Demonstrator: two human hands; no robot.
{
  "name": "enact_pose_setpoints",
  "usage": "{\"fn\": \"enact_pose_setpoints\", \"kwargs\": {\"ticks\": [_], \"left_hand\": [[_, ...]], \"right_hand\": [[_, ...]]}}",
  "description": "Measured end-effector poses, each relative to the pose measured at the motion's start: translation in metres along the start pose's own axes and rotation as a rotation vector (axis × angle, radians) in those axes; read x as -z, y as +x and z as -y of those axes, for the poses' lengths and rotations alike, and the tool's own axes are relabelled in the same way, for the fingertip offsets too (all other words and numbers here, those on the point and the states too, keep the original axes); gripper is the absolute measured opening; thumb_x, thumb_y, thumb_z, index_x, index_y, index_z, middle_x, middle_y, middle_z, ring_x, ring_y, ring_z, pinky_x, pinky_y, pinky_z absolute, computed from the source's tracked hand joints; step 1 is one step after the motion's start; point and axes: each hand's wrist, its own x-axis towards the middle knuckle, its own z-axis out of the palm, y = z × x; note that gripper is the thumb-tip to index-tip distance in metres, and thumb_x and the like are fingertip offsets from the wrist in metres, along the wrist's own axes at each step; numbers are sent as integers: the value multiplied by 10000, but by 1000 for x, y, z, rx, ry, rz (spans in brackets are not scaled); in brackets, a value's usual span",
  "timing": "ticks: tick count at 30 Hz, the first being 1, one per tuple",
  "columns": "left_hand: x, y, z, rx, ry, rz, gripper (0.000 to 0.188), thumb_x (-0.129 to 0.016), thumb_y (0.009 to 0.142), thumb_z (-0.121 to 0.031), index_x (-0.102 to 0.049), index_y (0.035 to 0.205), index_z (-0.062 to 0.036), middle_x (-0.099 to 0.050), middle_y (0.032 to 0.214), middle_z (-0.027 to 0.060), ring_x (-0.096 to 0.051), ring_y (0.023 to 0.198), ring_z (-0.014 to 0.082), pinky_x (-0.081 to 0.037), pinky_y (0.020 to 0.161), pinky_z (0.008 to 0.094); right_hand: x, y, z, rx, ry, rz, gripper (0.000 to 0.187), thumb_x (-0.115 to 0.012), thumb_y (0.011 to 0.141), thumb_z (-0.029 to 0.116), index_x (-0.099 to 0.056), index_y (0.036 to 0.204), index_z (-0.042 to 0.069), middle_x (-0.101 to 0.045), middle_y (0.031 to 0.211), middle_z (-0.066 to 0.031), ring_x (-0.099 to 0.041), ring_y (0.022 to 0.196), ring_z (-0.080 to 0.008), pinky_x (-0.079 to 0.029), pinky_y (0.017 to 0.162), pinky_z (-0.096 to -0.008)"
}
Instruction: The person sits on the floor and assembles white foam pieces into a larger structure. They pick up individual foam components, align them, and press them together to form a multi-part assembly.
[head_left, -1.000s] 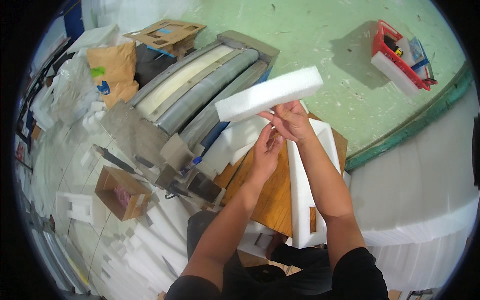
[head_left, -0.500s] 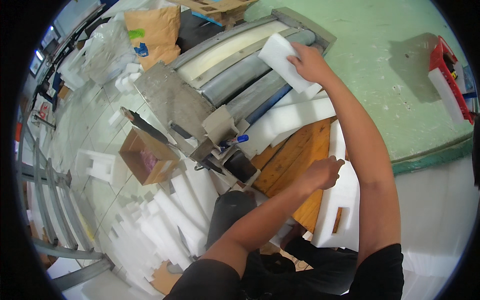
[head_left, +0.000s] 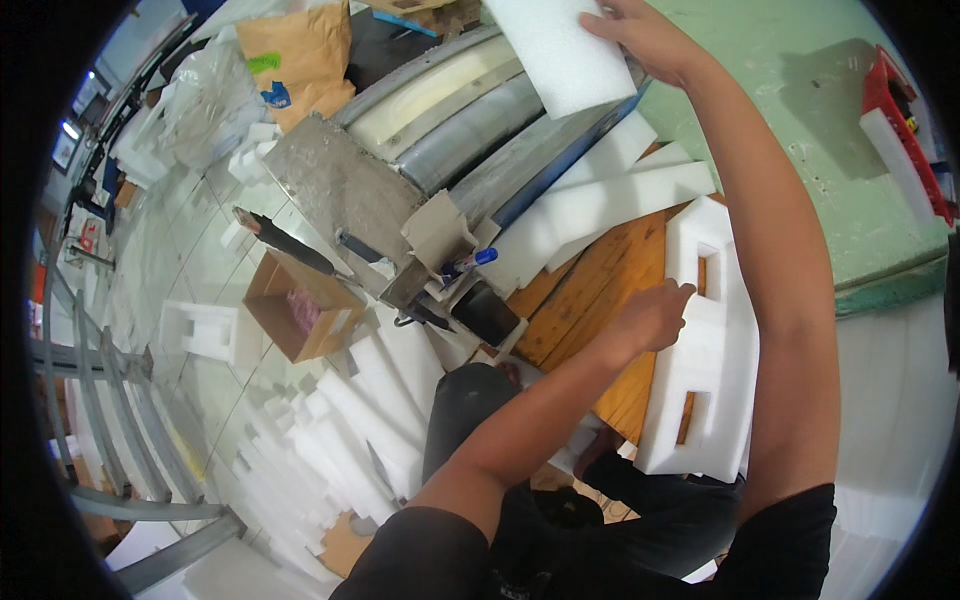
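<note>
Up at the far edge, my right hand (head_left: 648, 38) grips a white foam block (head_left: 562, 60) by its right side, holding it over the grey metal rollers (head_left: 475, 130). My left hand (head_left: 654, 316) is closed, fingers curled, beside the left edge of a white foam piece with two rectangular slots (head_left: 708, 345). Whether anything sits inside those fingers is hidden. The slotted piece lies on a brown wooden board (head_left: 590, 300), partly behind my right forearm. More white foam strips (head_left: 620, 200) lie loosely between the rollers and the board.
A small holder with a blue-capped marker (head_left: 478, 258) stands left of the board. Lower left are stacked foam strips (head_left: 330, 440) and an open cardboard box (head_left: 300, 305). A brown paper bag (head_left: 295, 65) stands behind. On the green surface (head_left: 770, 150) sits a red bin (head_left: 905, 125).
My right hand has carried the foam block farther away, its broad face now turned more toward me. The slotted piece is less covered by my arm. My left hand stays closed beside it.
</note>
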Motion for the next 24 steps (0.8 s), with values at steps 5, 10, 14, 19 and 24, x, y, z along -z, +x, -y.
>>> {"fn": "enact_pose_setpoints", "kwargs": {"ticks": [5,10,14,19,24], "left_hand": [[-5,4,-9,-132,-84,-149,584,-675,961,-130,-456,1492,-24,-574,1407,260,-565,1273,448,-462,1089,497],[-9,3,-34,-214,-440,-343,608,-694,966,-128,-435,1507,-25,-512,1510,200,-572,1303,337,-444,1119,459],[-40,13,-35,-588,-603,-664,700,-755,933,-143,-403,1516,18,-572,1353,194,-595,1159,293,-465,1037,415],[-52,-2,-70,-706,-977,-603,827,-783,918,-222,-315,1555,22,-446,1494,160,-504,1318,275,-399,1128,421],[-69,-15,-68,-416,-1001,-443,602,-682,1028,-331,-487,1439,64,-554,1422,175,-525,1324,258,-381,1147,393]], "right_hand": [[44,-95,-4,-43,453,118,563,-608,1060,254,-435,1481,-78,-589,1411,-173,-592,1286,-254,-468,1129,-429],[50,-182,-28,50,825,33,624,-650,1032,253,-400,1514,-54,-562,1465,-169,-548,1351,-287,-413,1180,-450],[46,-261,-38,121,991,-94,636,-654,1027,219,-358,1555,27,-519,1506,-163,-499,1402,-306,-378,1208,-487],[24,-346,-38,225,1140,-313,698,-687,1005,194,-311,1577,54,-479,1530,-151,-454,1436,-323,-377,1204,-506],[-13,-413,-57,319,1307,-395,603,-623,1046,205,-340,1550,36,-512,1498,-155,-492,1402,-324,-402,1180,-494]]}}
